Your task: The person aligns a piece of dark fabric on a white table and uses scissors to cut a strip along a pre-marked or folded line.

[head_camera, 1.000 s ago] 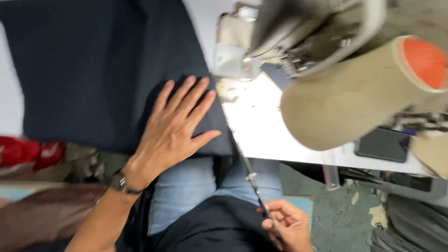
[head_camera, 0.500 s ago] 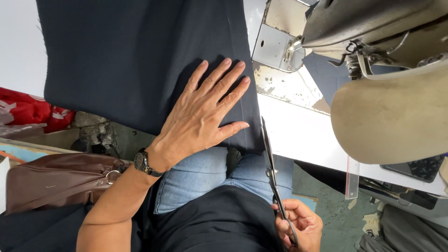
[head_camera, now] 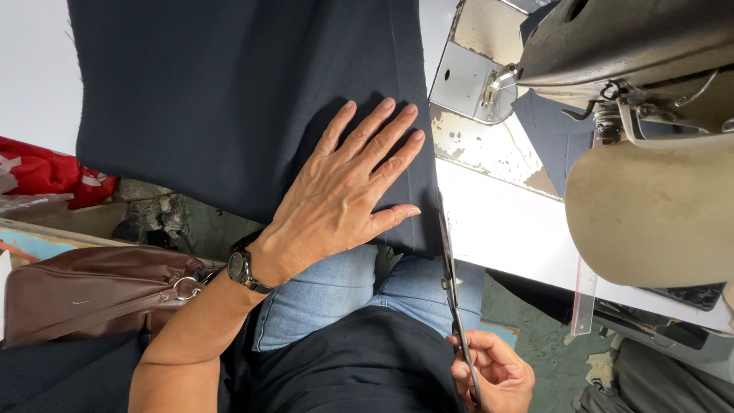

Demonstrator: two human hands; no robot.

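While the left hand [head_camera: 348, 199] lies flat with fingers spread wide on the dark navy cloth [head_camera: 229, 99], the right hand [head_camera: 493, 375] grips the handles of long scissors [head_camera: 453, 283] at about five o'clock from it. Their blades point toward twelve o'clock, the tips just beside the cloth's right edge, near the left thumb. On the left wrist sits a black watch [head_camera: 241, 266]. At two o'clock stands a sewing machine [head_camera: 612, 53] on a white table [head_camera: 505, 229]. A brown bag [head_camera: 92, 291] rests at eight o'clock.
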